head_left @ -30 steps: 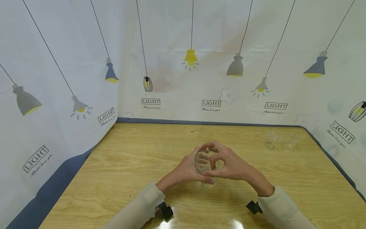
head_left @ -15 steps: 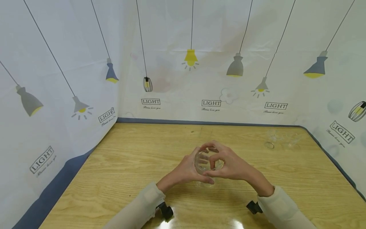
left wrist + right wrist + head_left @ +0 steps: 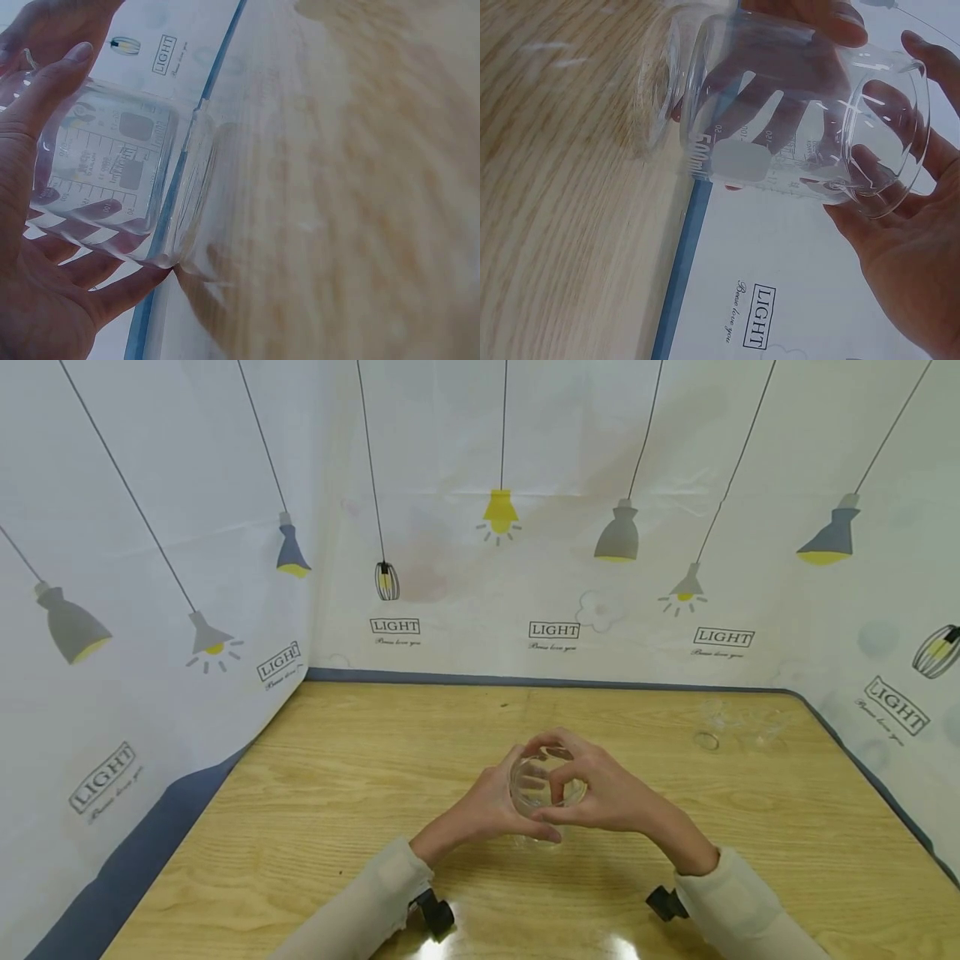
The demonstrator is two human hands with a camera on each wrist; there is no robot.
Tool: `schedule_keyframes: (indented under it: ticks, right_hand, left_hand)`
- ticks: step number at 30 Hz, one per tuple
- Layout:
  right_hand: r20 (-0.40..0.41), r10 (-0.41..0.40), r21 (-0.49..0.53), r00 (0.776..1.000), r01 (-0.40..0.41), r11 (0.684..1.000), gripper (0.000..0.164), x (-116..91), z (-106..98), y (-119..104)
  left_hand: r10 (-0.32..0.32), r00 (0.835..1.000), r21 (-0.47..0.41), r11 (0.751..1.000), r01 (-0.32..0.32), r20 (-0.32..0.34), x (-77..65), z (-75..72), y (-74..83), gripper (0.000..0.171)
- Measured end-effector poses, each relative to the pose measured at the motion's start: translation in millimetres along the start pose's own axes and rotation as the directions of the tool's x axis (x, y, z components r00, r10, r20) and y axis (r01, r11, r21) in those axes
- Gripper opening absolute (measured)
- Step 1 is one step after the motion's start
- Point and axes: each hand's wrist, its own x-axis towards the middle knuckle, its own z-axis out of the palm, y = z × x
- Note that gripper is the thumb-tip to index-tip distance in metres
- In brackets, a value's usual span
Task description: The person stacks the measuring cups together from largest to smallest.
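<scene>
A clear glass beaker [image 3: 531, 787] with white graduation marks is between my two hands near the middle of the table. "500ml" is printed on the beaker [image 3: 739, 159] in the right wrist view. My left hand [image 3: 489, 806] wraps its body, fingers behind and thumb in front. At the mouth, my right hand [image 3: 611, 789] pinches the rim, with fingertips reaching inside the opening. Round clear glass [image 3: 196, 180] shows just beyond the beaker's base in the left wrist view; whether it is a separate dish or a reflection, I cannot tell.
Several pieces of clear glassware [image 3: 765, 727] stand at the table's back right, faint against the wood. A round glass rim [image 3: 707, 741] shows among them. A printed cloth [image 3: 457, 577] with lamp pictures surrounds the wooden table [image 3: 360, 752] at the back and sides.
</scene>
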Motion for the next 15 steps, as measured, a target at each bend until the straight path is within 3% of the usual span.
schedule_keyframes:
  ticks: [15]
  right_hand:
    - [0.007,0.019,-0.005,1.000,-0.019,1.000,0.032,-0.1,2.0,1.5]
  left_hand:
    - [0.018,1.000,-0.007,1.000,-0.018,-0.006,1.6,0.8,-3.8,0.103]
